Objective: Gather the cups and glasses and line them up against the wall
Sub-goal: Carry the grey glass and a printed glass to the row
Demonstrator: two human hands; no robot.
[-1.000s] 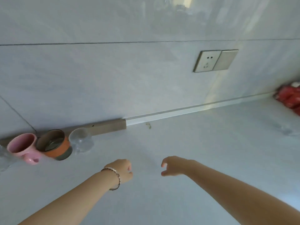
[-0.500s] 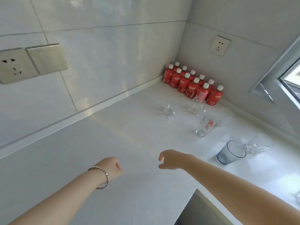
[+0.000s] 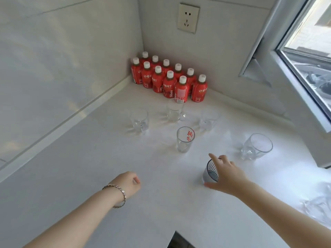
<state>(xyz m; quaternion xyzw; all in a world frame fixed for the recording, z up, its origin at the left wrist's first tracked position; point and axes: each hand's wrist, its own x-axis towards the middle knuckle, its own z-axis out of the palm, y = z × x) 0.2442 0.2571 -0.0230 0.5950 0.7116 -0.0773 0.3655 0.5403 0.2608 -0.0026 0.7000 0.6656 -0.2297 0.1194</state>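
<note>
Kitchen corner, task unfinished: my right hand (image 3: pixel 226 173) spread, fingers closing round blue ribbed glass (image 3: pixel 211 171) at 5 o'clock, not yet lifted. Left hand (image 3: pixel 128 183) curled, empty, at 7. Five clear glasses loose mid-counter (image 3: pixel 89 176), printed tumbler (image 3: pixel 184 139) at centre; none visibly against wall.

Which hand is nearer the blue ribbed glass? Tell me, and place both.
Right. The right hand curls around the blue ribbed glass, thumb below and forefinger over its rim. The left hand is a loose fist on the counter, well off to its left.
</note>
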